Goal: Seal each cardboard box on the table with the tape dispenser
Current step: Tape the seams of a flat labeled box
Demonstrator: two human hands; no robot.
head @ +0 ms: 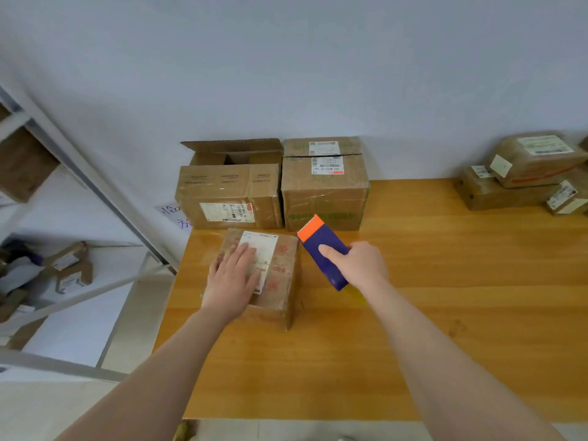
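Note:
A small cardboard box (pixel 281 281) with a white label stands near the left edge of the wooden table (pixel 445 297). My left hand (pixel 234 278) lies flat on its top, fingers straight. Just right of the box, my right hand (pixel 356 265) grips a blue tape dispenser (pixel 323 246) with an orange toothed end that points away from me. Behind the small box stand two bigger boxes: one at the left with open flaps (pixel 229 192), one at the right with its flaps down (pixel 324 186).
Several taped parcels (pixel 521 176) are stacked at the table's far right, against the wall. A metal shelf frame (pixel 95 192) with more parcels stands to the left of the table. A handwritten paper (pixel 173 213) hangs beside the open box.

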